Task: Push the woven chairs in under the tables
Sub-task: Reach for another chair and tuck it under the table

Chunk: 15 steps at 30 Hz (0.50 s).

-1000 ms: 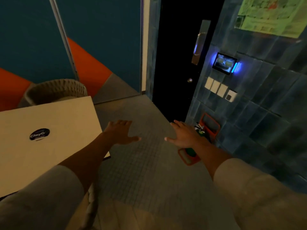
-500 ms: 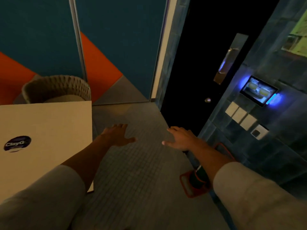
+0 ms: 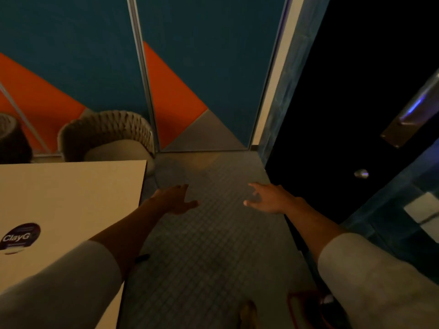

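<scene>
1. left hand point(image 3: 174, 198): released, fingers stretched forward, palm down, holding nothing; it hangs over the tiled floor point(image 3: 213, 252) just right of the desk's right edge, touching neither desk nor chair
2. right hand point(image 3: 268, 198): also released, fingers spread, palm down, empty; over the floor near the foot of the dark door point(image 3: 344, 103); well apart from the chair
3. woven chair point(image 3: 107, 131): at the far side of the desk point(image 3: 78, 198), back against the teal-and-orange wall point(image 3: 202, 55); pale seat cushion visible; front of the seat hidden by the desk's far edge, cannot tell how far under it sits
4. second woven chair point(image 3: 10, 138): far left edge of the view, beyond the desk, dark and mostly cut off; position relative to the desk unclear
5. desk: pale top, occupies the left of the view; round dark sticker point(image 3: 20, 237) reading "ClayG" on it near the left edge
6. metal pole point(image 3: 140, 67) runs up the wall just right of the nearer chair
7. door: long metal handle point(image 3: 408, 115) at the right, small round knob point(image 3: 361, 173) below it
8. red-framed object point(image 3: 297, 302) on the floor at the bottom right, partly behind the right sleeve point(image 3: 380, 281); too dark to identify
</scene>
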Motion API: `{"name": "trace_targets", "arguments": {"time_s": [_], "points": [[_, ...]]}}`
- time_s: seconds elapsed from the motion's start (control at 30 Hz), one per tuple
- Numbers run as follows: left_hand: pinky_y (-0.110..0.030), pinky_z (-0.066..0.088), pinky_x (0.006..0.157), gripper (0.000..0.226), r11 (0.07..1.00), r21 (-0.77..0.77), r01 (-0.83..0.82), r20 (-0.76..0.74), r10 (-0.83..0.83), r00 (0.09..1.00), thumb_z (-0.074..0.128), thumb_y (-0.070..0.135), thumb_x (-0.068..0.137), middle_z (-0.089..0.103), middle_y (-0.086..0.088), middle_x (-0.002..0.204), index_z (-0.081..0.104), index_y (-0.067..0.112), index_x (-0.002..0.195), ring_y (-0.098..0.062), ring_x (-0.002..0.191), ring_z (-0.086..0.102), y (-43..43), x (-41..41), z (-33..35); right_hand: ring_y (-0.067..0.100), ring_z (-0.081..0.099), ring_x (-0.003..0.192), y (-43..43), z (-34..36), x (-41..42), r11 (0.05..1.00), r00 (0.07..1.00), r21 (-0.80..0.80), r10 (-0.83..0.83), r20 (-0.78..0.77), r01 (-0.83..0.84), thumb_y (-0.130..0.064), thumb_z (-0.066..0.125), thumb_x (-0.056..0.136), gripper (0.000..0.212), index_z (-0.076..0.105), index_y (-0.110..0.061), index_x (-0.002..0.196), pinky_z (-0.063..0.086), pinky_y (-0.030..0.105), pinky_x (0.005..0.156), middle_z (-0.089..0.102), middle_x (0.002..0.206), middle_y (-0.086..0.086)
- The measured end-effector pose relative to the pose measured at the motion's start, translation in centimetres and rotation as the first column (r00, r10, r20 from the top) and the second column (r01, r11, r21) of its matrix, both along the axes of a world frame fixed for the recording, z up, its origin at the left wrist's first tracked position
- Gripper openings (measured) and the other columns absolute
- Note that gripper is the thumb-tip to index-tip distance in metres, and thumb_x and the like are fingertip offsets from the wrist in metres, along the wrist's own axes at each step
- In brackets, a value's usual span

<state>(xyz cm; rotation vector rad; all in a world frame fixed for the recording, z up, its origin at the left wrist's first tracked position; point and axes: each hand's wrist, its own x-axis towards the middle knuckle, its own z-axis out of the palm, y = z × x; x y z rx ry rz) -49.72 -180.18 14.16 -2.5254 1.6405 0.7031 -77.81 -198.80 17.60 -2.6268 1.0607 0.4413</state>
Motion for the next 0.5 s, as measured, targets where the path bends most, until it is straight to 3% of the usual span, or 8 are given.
{"name": "trace_targets", "arguments": {"time_s": [0.13, 0.27, 0.5], "points": [[-0.043, 0.029, 0.121, 0.105, 0.996, 0.025, -0.088, -0.021, 0.088, 0.996, 0.047, 0.079, 0.089, 0.029, -0.012, 0.167, 0.011, 0.016, 0.165, -0.03, 0.15, 0.034, -6.8, 2.3, -1.9, 0.027, 0.052, 0.14, -9.3, -1.4, 3.2, 0.997, 0.997, 0.036, 0.072, 0.011, -0.073, -0.077, 0.057, 0.09, 0.092, 0.032, -0.026, 0.162, 0.045, 0.041, 0.113, 0.05, 0.158, 0.001], [-0.044, 0.029, 0.122, 0.106, 0.976, 0.06, -0.211, -0.055, 0.215, 0.975, 0.047, 0.081, 0.088, 0.027, -0.011, 0.168, 0.009, 0.017, 0.165, -0.031, 0.151, 0.034, -13.1, 4.2, -2.0, 0.027, 0.046, 0.145, -18.3, -0.1, 6.7, 0.982, 0.983, 0.06, 0.182, -0.025, -0.18, -0.075, 0.058, 0.09, 0.085, 0.042, -0.026, 0.157, 0.042, 0.041, 0.116, 0.044, 0.162, 0.002], [-0.048, 0.036, 0.118, 0.107, 0.943, -0.026, -0.332, -0.02, 0.331, 0.943, 0.044, 0.085, 0.085, 0.034, -0.01, 0.165, 0.016, 0.018, 0.164, -0.031, 0.147, 0.04, -23.7, 8.2, -2.1, 0.028, 0.046, 0.145, -30.9, 0.7, 16.4, 0.93, 0.93, -0.016, 0.367, -0.009, -0.367, -0.078, 0.056, 0.089, 0.084, 0.046, -0.026, 0.155, 0.042, 0.043, 0.116, 0.045, 0.161, 0.003]]}}
